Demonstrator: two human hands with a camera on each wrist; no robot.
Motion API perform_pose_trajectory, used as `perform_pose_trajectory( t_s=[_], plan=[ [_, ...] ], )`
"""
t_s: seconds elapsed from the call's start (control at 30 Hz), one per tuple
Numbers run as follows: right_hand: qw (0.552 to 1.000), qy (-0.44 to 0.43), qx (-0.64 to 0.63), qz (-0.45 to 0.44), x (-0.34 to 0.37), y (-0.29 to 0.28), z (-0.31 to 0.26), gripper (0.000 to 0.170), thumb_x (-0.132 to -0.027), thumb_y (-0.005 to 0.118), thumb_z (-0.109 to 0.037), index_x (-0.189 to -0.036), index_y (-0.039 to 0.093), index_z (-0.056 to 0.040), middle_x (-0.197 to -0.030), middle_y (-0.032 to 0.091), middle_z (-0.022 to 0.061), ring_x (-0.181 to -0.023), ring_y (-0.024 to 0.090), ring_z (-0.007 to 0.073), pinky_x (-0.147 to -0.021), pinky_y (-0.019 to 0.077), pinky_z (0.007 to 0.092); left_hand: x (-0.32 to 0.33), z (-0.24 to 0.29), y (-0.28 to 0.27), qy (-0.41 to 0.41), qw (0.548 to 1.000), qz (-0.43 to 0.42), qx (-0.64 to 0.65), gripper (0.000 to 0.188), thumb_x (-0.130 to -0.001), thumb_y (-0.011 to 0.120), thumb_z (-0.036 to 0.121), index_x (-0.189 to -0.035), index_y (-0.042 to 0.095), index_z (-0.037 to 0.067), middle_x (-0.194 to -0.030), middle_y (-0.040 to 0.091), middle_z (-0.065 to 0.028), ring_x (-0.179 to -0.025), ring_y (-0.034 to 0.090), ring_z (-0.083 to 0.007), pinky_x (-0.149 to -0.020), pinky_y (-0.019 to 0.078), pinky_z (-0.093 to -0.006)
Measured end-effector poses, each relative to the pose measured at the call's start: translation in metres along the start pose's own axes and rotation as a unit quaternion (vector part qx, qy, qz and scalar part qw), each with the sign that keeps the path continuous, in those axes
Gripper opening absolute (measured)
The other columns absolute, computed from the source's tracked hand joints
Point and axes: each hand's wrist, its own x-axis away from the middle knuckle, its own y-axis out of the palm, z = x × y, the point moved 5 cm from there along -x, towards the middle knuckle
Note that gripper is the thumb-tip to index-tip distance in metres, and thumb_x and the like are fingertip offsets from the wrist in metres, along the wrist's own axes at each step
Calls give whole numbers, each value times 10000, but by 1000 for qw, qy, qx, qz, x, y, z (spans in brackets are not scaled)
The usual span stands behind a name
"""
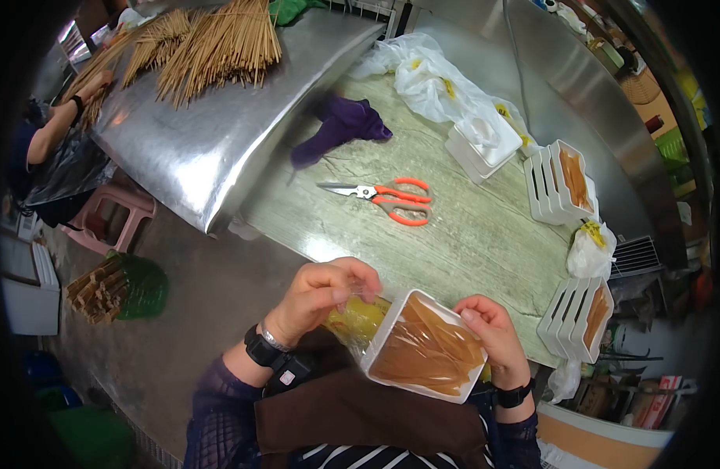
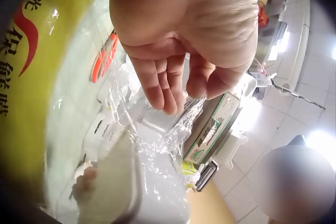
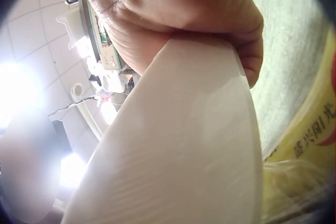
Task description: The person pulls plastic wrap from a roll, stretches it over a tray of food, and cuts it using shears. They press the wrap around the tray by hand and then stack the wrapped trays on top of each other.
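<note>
A white tray (image 1: 386, 334) of flat brown strips (image 1: 429, 348) is tilted in front of the person's body. The right hand (image 1: 491, 328) grips its right edge; in the right wrist view, the fingers bend round the tray's white wall (image 3: 178, 124). Over at the tray's left, the left hand (image 1: 317, 297) pinches clear cling film (image 2: 163, 150) between thumb and fingertips. That film runs from the fingertips down over the tray in the left wrist view. Beneath the left hand lies a yellow printed cling film roll (image 1: 350, 319), partly hidden by the tray.
Orange-handled scissors (image 1: 383, 197) and a purple cloth (image 1: 340, 133) lie on the green table (image 1: 469, 242). White trays (image 1: 485, 148) and plastic bags (image 1: 430, 78) stand behind. Stacked filled trays (image 1: 559, 184) line the right side. Sticks (image 1: 223, 51) cover the metal table, near another person's arm (image 1: 59, 129).
</note>
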Motion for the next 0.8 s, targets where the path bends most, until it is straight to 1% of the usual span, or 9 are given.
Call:
perform_pose_trajectory(
  t_s=[0.07,0.17,0.27,0.37,0.47,0.57,0.7,0.73,0.8],
  plan=[
    [1000,-5,-3,3,0,-1,0,162,-969,581,-165,-1036,618,-23,-877,647,-9,-761,569,30,-690,455,189,3,3,1,-8,998,48,-31,233,-880,528,63,-652,532,14,-1210,597,-271,-1019,625,-255,-896,495,-359],
    [1000,-7,-7,13,3,-1,-3,160,-967,581,-159,-1037,617,-20,-869,648,-4,-751,572,32,-689,456,188,4,18,11,-27,990,77,-113,193,-915,524,76,-735,554,12,-1206,612,-241,-1106,611,-269,-964,470,-373],
    [1000,-13,3,24,6,-1,-7,156,-963,585,-153,-1036,616,-19,-861,649,1,-749,576,35,-689,457,189,10,16,10,-19,976,102,-191,205,-961,524,140,-801,560,16,-1069,668,-168,-981,645,-200,-886,502,-321],
    [999,-36,12,33,8,-1,-11,153,-959,591,-149,-1034,615,-18,-859,651,5,-755,581,38,-691,458,189,15,8,3,-90,953,161,-241,197,-996,472,165,-839,532,63,-905,684,-110,-753,645,-136,-673,518,-260],
    [998,-53,-2,41,10,5,-15,148,-952,599,-139,-1032,612,-15,-863,652,8,-763,586,41,-696,459,190,1,-18,14,-218,942,249,57,185,-1011,459,194,-862,509,96,-694,591,2,-577,545,-82,-507,446,-232],
    [996,-78,-10,31,12,9,-15,136,-944,608,-118,-1031,609,-13,-869,653,11,-769,589,43,-698,460,190,-8,-42,24,-264,945,146,131,186,-1014,456,211,-872,506,102,-616,470,35,-513,490,-82,-453,421,-232],
    [997,-72,-29,22,14,17,-9,123,-934,619,-92,-1026,604,-12,-877,653,12,-777,587,40,-692,460,188,-20,-66,51,-265,963,31,29,122,-998,493,197,-913,509,111,-754,478,72,-679,479,2,-592,436,-193],
    [997,-67,-28,26,13,16,-7,121,-935,619,-91,-1024,604,-11,-879,654,13,-779,588,40,-692,460,187,-20,-58,60,-297,953,-2,68,88,-987,515,185,-944,512,108,-829,471,83,-773,456,18,-659,419,-176],
    [997,-64,-25,30,11,17,-7,116,-936,618,-91,-1020,602,-12,-880,655,14,-781,589,40,-692,460,185,-21,-59,62,-298,952,-37,50,98,-991,516,197,-960,512,104,-837,484,87,-776,464,11,-659,421,-184]
  ],
)
